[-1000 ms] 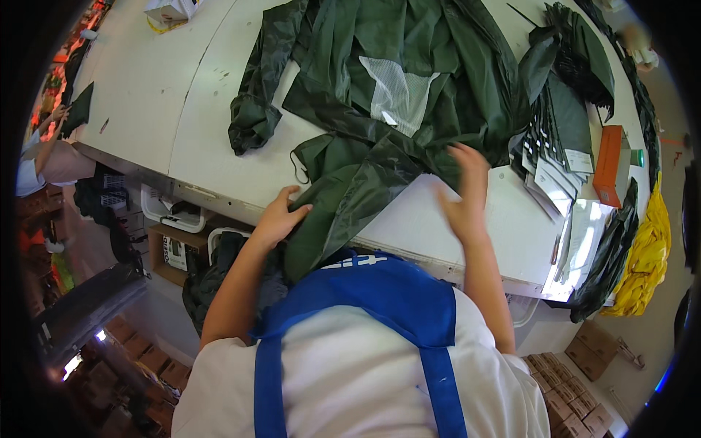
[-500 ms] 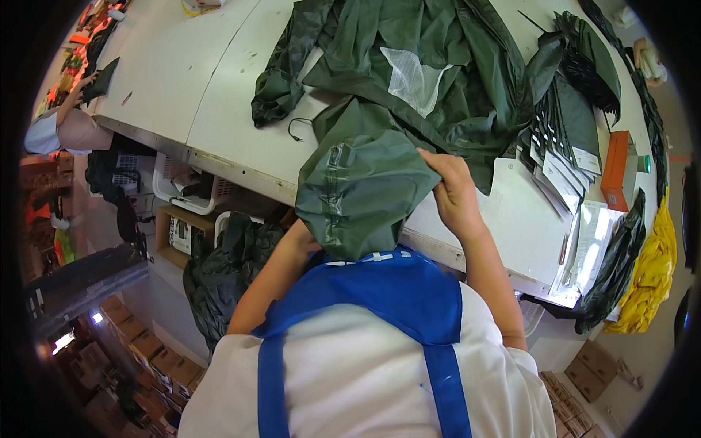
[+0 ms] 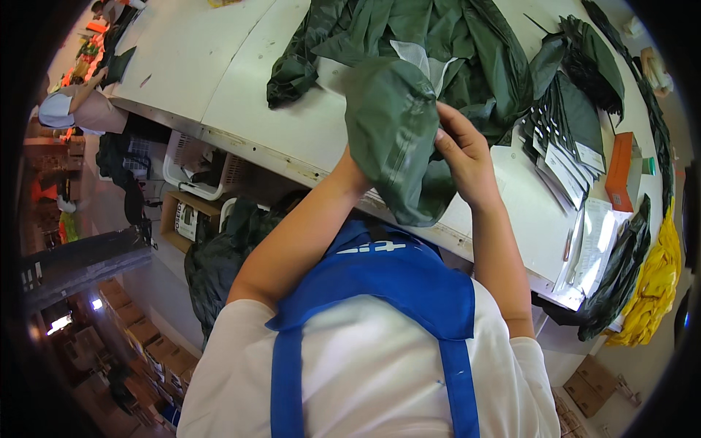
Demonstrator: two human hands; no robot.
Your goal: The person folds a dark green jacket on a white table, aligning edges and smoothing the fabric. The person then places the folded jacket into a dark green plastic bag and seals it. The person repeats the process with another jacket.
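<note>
A dark green hood (image 3: 394, 139) with a taped seam down its middle is held up over the table's front edge. My right hand (image 3: 467, 160) grips its right edge between thumb and fingers. At the hood's left side, my left hand (image 3: 355, 169) goes behind the fabric, so its fingers are hidden. Beyond the hood lies a dark green rain jacket (image 3: 498, 51), spread on the white table (image 3: 248, 120), with a patch of white mesh (image 3: 415, 55) showing. The hood covers whatever joins it to the jacket.
Fanned cards with dark green pieces (image 3: 558, 157), an orange box (image 3: 622, 171) and papers (image 3: 590, 244) lie at the right. Yellow fabric (image 3: 650, 285) hangs off that end. White baskets (image 3: 182, 175) and a carton (image 3: 182, 226) sit under the table. Another person (image 3: 80, 106) works far left.
Both hands have lifted the hood away from my apron, forward and to the right. The hood is now turned and narrower, with its seam tilted. The jacket behind is more covered by it.
</note>
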